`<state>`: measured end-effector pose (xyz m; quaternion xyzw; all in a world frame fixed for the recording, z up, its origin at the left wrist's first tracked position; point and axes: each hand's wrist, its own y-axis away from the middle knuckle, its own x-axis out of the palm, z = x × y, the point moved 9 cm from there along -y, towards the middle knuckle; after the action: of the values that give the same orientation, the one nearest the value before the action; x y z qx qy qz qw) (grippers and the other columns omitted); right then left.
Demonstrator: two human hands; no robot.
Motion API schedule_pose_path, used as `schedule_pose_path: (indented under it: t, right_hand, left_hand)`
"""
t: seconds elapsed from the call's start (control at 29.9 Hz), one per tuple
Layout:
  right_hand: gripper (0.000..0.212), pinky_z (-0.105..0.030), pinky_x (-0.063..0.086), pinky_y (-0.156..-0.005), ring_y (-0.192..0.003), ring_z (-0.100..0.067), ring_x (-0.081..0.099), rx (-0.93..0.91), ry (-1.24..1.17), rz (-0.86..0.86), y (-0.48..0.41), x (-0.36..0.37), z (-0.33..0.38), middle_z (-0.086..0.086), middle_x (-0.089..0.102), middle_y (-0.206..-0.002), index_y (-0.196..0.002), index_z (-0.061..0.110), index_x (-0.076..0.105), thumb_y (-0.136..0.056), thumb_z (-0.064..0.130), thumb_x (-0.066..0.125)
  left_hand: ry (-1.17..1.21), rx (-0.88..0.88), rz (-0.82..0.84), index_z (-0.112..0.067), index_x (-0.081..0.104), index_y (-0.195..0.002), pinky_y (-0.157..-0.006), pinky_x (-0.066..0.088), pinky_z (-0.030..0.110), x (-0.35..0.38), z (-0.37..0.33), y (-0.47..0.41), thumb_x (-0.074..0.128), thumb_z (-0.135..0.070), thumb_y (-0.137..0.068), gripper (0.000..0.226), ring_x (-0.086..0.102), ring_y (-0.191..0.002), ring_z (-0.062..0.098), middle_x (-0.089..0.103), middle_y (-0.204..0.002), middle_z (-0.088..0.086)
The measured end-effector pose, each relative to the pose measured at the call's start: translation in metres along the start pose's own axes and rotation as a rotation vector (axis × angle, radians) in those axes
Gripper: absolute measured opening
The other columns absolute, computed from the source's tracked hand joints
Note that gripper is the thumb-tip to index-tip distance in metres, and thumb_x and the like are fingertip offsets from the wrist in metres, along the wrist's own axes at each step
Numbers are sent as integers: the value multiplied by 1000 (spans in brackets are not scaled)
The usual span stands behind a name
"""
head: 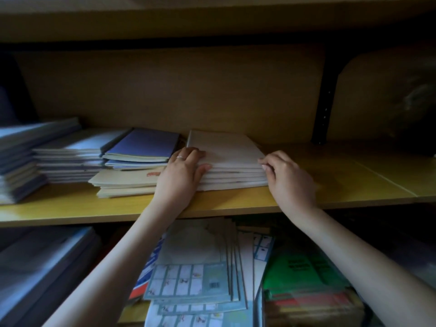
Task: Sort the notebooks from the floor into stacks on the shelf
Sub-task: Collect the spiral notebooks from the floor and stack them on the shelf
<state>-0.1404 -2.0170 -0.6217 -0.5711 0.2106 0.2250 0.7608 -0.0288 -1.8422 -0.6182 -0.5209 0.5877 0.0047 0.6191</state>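
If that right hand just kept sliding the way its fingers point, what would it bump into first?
The pale notebook stack: the right hand has its curled fingertips at the stack's right front corner, seemingly touching it. Past it lies the left hand, on the stack's other side.

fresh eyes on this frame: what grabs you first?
Two bare arms reach in, the left hand and right hand holding either side of a pale notebook stack at the middle of the yellow shelf. Left of it sit blue-covered stacks. Below the shelf lie grid-printed notebooks and a bright green book at lower right.
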Motion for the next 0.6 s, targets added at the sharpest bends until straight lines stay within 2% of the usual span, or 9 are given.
schedule_pose_path:
  t: [0.2, 0.3, 0.37, 0.4, 0.47, 0.5, 0.54, 0.6]
  right_hand:
    - [20, -19, 42, -62, -86, -16, 62, 33, -92, -26, 0, 1, -7, 2, 61, -111, -103, 13, 66, -95, 11, 48]
    - [21, -17, 44, -69, -94, -14, 61, 52, -139, 7, 0, 3, -11, 1, 57, -117, -109, 12, 64, -95, 11, 48]
    - [25, -20, 49, -73, -99, -14, 59, 42, -143, 16, 5, -1, -7, 0, 52, -124, -117, 14, 59, -93, 15, 52]
    - [28, -24, 50, -77, -102, -15, 56, 10, -141, -14, 12, -7, -2, -1, 51, -124, -119, 14, 58, -91, 15, 55]
    - [28, -30, 46, -90, -108, -17, 52, -84, -168, -119, 38, -27, 6, -5, 54, -117, -115, 11, 59, -88, 9, 57]
    - [26, -31, 44, -92, -108, -19, 51, -131, -197, -149, 58, -36, 8, -7, 56, -112, -111, 8, 61, -86, 6, 56]
    - [23, -31, 42, -91, -105, -21, 52, -168, -235, -153, 79, -42, 7, -9, 57, -107, -106, 5, 62, -84, 2, 53]
    - [21, -33, 44, -82, -93, -25, 55, -173, -311, -108, 127, -45, -12, -11, 59, -93, -91, 0, 64, -81, -3, 47]
  left_hand:
    - [6, 94, 16, -16, 50, -128, -94, 41, 38, 0, -7, 3, 44, -39, -95, 40, 40, -126, 26, 48, -132, 7]
    - [3, 99, 43, -15, 50, -128, -95, 43, 40, 2, -9, 3, 46, -38, -94, 41, 43, -124, 29, 46, -133, 9]
    - [-13, 98, -39, -16, 49, -128, -95, 43, 44, -11, -12, 7, 45, -39, -93, 42, 45, -122, 34, 42, -137, 14]
    - [-43, 151, -154, -15, 50, -125, -97, 41, 45, -24, -21, 15, 44, -37, -94, 39, 46, -120, 37, 42, -136, 17]
    - [-54, 372, -396, -11, 54, -113, -94, 37, 42, -50, -56, 47, 43, -25, -94, 26, 50, -109, 35, 53, -123, 19]
    - [-13, 489, -427, -11, 55, -105, -89, 36, 39, -53, -76, 69, 41, -20, -93, 21, 51, -101, 32, 58, -113, 18]
    - [40, 591, -387, -11, 55, -100, -85, 35, 37, -47, -96, 90, 40, -17, -92, 18, 52, -94, 29, 60, -107, 15]
    - [95, 740, -191, -10, 56, -93, -79, 37, 35, -13, -130, 129, 41, -15, -90, 17, 52, -85, 27, 60, -100, 10]
